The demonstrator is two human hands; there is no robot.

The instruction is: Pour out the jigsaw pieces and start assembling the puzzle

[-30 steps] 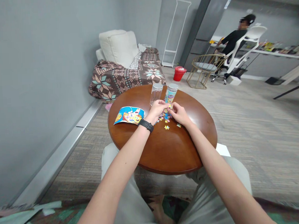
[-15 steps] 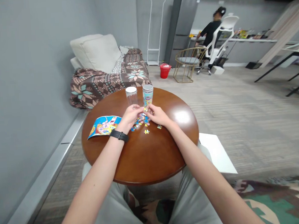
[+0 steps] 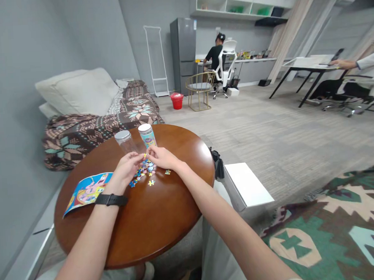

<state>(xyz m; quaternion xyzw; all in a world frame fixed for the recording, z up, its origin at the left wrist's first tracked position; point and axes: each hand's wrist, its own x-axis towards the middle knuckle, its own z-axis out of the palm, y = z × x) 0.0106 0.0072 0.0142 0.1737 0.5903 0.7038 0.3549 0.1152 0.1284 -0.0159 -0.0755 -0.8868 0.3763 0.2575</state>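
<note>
My left hand [image 3: 125, 170] and my right hand [image 3: 164, 157] meet over a heap of jigsaw pieces [image 3: 142, 171] on a round brown table [image 3: 166, 209]. Between their closed fingertips is a small yellowish jigsaw piece [image 3: 145, 155], partly covered by the fingers. Two loose pieces lie apart from the heap, a yellow one [image 3: 151, 183] in front and a darker one [image 3: 167, 172] to the right. Left of my left wrist lies a colourful cartoon picture sheet [image 3: 90, 189], partly behind the forearm. Just beyond my hands stand a clear lidded jar [image 3: 126, 143] and a printed cartoon jar [image 3: 148, 136].
Behind the table is a sofa with a patterned cover [image 3: 88, 131]. A white box [image 3: 248, 185] stands at the table's right, beside a dark bag [image 3: 217, 162]. Farther off are a red bucket [image 3: 177, 101], a gold wire chair [image 3: 199, 88] and two seated people.
My view has swung to the right, so the table sits farther left and a second person shows at the right edge. Both hands stay together over the heap, fingers on a piece.
</note>
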